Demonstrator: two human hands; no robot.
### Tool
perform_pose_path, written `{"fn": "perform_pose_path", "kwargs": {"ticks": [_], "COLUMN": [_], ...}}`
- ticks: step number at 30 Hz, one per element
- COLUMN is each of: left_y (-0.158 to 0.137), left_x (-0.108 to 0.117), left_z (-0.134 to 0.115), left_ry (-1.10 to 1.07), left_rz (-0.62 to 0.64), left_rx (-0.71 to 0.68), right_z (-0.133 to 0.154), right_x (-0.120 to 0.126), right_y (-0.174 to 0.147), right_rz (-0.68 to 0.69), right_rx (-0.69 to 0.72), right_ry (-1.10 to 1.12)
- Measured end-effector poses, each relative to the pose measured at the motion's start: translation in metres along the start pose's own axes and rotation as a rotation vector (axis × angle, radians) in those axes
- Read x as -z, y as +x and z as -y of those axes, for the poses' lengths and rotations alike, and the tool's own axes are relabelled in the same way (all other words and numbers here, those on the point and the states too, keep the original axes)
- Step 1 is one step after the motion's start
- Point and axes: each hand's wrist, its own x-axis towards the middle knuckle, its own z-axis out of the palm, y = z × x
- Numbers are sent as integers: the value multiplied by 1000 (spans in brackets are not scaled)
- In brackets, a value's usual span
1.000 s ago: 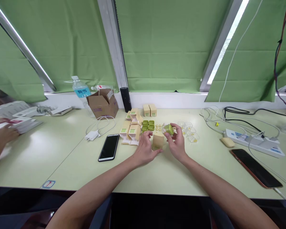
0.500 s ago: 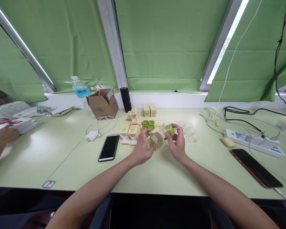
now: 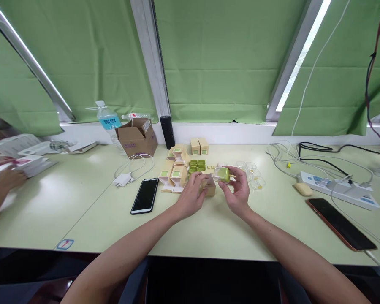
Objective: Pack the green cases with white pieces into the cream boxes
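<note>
My left hand (image 3: 191, 194) is closed on a small tan cardboard box (image 3: 210, 190), its thumb and fingers at the box's left side and open top. Between the thumb and fingers of my right hand (image 3: 238, 192) is a small green container with a clear cover (image 3: 222, 174), lying sideways just right of the box's opening. Several green square cups (image 3: 197, 164) stand beyond my left hand, with tiny gold pieces (image 3: 210, 166) beside them. To the left are several tan boxes with open flaps (image 3: 179, 174). Clear plastic covers (image 3: 251, 171) lie right of my right hand.
Two closed tan boxes (image 3: 199, 146) stand at the back, near a black cylinder (image 3: 167, 132) and a brown carton (image 3: 137, 137). A phone (image 3: 145, 196) lies left, another phone (image 3: 340, 223) right, by a power strip (image 3: 338, 190). Another person's hand (image 3: 11, 179) is at far left.
The green container has turned more level, its clear end now toward the box opening. My left fingers have shifted over the box's top, and the box has tipped slightly.
</note>
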Motion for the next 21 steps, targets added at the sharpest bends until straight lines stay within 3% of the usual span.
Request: {"fn": "perform_pose_path", "kwargs": {"ticks": [6, 12, 18, 21], "left_y": [2, 5, 6, 6], "left_x": [4, 5, 7, 7], "left_z": [-5, -10, -10, -10], "left_ry": [-85, -181, -180, -185], "left_rz": [93, 98, 68, 46], "left_rx": [0, 26, 138, 187], "right_z": [1, -9, -14, -14], "right_x": [0, 1, 8, 11], "right_y": [-3, -4, 6, 10], "right_rz": [93, 298, 247, 257], "right_rx": [93, 256, 235, 305], "right_ry": [-31, -120, -186, -275]}}
